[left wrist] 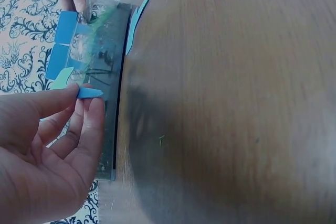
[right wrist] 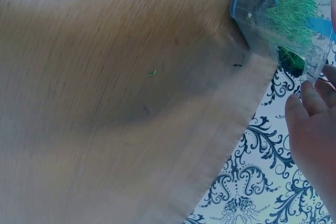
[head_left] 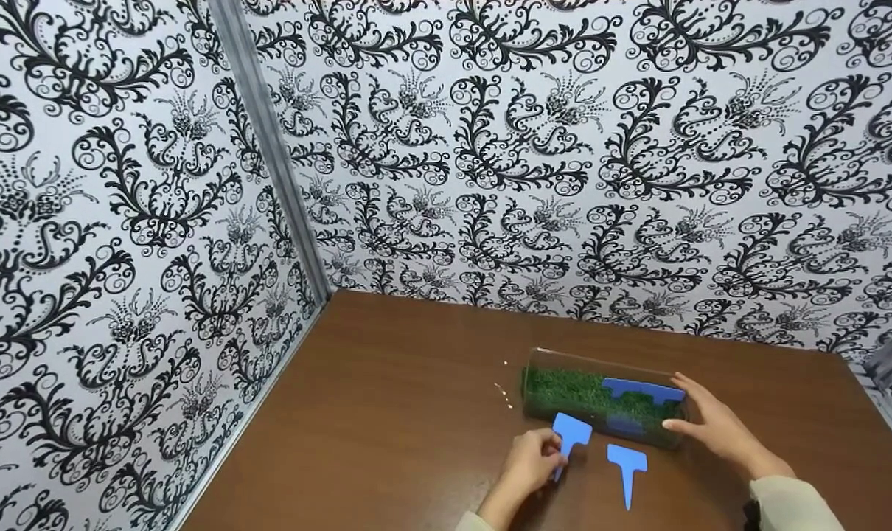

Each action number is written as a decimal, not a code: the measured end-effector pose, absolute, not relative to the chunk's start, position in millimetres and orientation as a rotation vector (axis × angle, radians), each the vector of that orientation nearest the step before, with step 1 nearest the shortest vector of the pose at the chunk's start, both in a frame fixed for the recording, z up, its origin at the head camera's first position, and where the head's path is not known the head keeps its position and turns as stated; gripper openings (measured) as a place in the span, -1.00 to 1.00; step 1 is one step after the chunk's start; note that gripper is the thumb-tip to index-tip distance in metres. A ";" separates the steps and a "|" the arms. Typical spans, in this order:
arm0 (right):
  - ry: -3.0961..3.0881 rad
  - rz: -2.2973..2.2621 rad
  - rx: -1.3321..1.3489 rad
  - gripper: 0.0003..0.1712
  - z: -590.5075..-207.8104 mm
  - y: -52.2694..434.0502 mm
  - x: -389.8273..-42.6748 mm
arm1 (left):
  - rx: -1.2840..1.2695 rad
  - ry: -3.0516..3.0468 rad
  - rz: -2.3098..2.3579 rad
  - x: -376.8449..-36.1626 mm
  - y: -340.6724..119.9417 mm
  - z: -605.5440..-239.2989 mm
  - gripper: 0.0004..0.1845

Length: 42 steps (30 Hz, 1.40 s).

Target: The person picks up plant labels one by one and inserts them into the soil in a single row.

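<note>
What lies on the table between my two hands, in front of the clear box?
One blue plant label, flat on the table between left hand and right hand; head view shows it.

Head view high, wrist views close, sharing tray (head_left: 601, 398)
</note>
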State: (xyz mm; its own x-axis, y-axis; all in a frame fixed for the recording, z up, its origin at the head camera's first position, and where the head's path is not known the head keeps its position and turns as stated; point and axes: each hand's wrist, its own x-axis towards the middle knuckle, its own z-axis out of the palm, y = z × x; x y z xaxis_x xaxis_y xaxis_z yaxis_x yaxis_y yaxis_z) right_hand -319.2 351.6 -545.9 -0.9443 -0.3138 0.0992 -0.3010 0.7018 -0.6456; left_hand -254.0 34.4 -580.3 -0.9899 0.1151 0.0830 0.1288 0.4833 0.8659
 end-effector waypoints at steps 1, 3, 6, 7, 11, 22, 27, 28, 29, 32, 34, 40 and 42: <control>2.883 -1.088 -0.523 -0.09 -545.9 351.5 -319.1 | -0.221 -2.691 -1.578 -254.3 34.4 -580.5 -0.90; 2.883 -1.092 -0.525 -0.09 -545.9 351.4 -318.9 | -0.221 -2.685 -1.580 -255.2 34.6 -581.2 -0.90; 2.881 -1.102 -0.520 -0.08 -545.9 351.3 -318.8 | -0.219 -2.688 -1.592 -256.0 34.6 -581.5 -0.90; 2.881 -1.103 -0.521 -0.08 -545.8 351.2 -318.8 | -0.213 -2.690 -1.606 -256.1 34.7 -581.4 -0.91; 2.874 -1.110 -0.512 -0.07 -545.5 350.9 -319.0 | -0.203 -2.696 -1.629 -256.3 34.7 -579.1 -0.91; 2.867 -1.042 -0.509 -0.07 -543.9 351.7 -319.7 | -0.301 -2.594 -1.683 -257.2 33.5 -573.1 -0.90; 2.858 -1.056 -0.501 -0.07 -543.9 351.5 -319.7 | -0.311 -2.589 -1.691 -258.8 32.9 -570.2 -0.91; 2.859 -1.061 -0.503 -0.07 -544.0 351.5 -319.7 | -0.312 -2.591 -1.686 -259.4 32.7 -569.7 -0.91; 2.858 -1.067 -0.505 -0.07 -544.1 351.4 -319.6 | -0.314 -2.595 -1.676 -260.0 32.6 -569.2 -0.91; 2.855 -1.079 -0.503 -0.07 -544.1 351.1 -319.4 | -0.304 -2.614 -1.667 -262.0 32.1 -567.9 -0.93; 2.843 -1.088 -0.492 -0.06 -543.9 351.0 -319.4 | -0.299 -2.624 -1.657 -263.4 31.9 -567.1 -0.93; 2.814 -1.118 -0.467 -0.03 -543.5 350.9 -319.4 | -0.319 -2.607 -1.628 -265.9 32.8 -563.5 -0.94; 2.814 -1.118 -0.464 -0.03 -543.6 350.9 -319.2 | -0.332 -2.595 -1.612 -266.3 33.3 -561.6 -0.94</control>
State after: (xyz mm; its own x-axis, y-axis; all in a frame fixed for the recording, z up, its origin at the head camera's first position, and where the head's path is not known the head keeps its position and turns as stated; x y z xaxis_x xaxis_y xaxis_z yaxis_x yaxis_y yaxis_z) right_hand -319.2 350.9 -543.6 -0.9510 -0.3066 0.0387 -0.2495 0.6879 -0.6815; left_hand -266.3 33.3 -561.6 -0.9744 0.1461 0.1709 0.2179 0.4272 0.8775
